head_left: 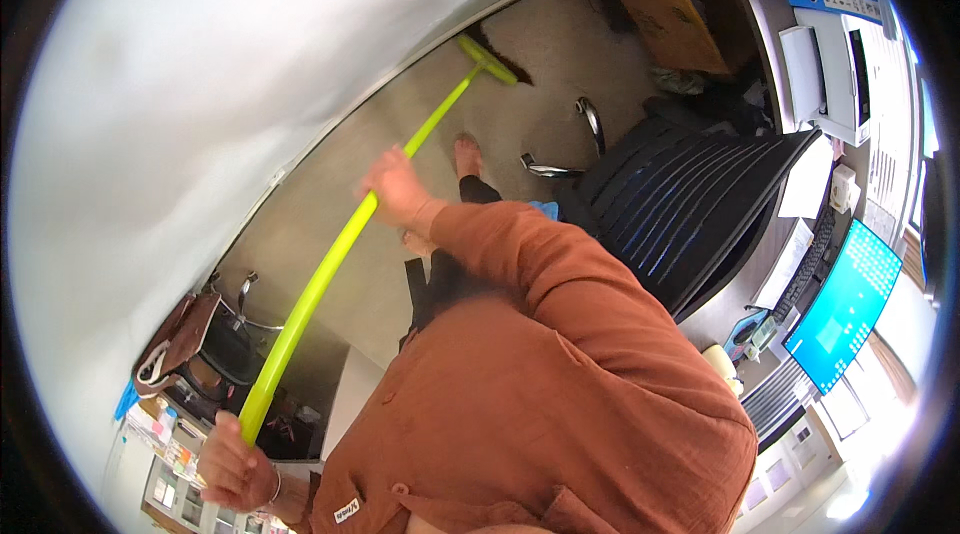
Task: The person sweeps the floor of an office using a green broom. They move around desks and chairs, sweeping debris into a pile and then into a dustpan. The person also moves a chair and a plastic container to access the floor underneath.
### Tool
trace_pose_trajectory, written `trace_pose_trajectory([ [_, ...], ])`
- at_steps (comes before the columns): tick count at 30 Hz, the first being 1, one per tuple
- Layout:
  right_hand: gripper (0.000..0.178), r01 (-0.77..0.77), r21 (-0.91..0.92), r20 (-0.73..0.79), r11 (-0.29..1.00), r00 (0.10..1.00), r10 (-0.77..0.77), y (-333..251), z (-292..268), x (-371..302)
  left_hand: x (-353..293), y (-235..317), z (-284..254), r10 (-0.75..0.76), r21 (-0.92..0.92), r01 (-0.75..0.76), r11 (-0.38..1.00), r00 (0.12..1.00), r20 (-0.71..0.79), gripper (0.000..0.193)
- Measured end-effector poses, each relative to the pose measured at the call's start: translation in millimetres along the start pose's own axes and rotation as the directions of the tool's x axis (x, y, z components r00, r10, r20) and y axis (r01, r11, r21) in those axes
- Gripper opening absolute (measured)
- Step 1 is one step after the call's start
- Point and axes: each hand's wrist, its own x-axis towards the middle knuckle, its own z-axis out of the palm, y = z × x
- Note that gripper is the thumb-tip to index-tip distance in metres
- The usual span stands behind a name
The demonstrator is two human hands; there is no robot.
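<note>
A long yellow-green broom slants from lower left to upper middle across the view. Its head, with dark bristles, meets the floor near the foot of the wall. My left hand, wearing a bracelet, is wrapped round the top end of the handle. Farther down the handle, my right hand grips it, slightly blurred; its arm in a rust-brown sleeve crosses in front of my body. One of my bare feet shows on the floor beyond my right hand.
A white wall runs along the left. To the right stands a black office chair with chrome legs, beside a desk with a lit monitor and a printer. A brown box sits at the far end; bags lie at left.
</note>
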Motion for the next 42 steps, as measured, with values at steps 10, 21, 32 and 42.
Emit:
trace_pose_trajectory([
  [10, 0.014, 0.089, 0.231, 0.130, 0.969, 0.984, -0.121, -156, 73, -69, -112, 75, -105, 0.338, -0.211, -0.319, 0.924, 0.939, 0.058, 0.047],
  [21, 0.009, 0.138, 0.001, 0.225, 0.990, 0.965, -0.135, -107, 145, -102, -198, -7, -153, 0.147, -0.048, -0.151, 0.987, 0.987, -0.071, 0.058],
  [32, 0.014, 0.326, 0.349, 0.457, 0.878, 0.759, -0.464, -275, 234, -153, -279, 109, -203, 0.365, 0.159, -0.334, 0.929, 0.899, -0.243, 0.048],
  [42, 0.031, 0.232, -0.147, 0.436, 0.962, 0.888, -0.147, -138, 85, -148, -274, 0, -138, 0.146, 0.023, -0.146, 0.989, 0.941, -0.305, 0.049],
])
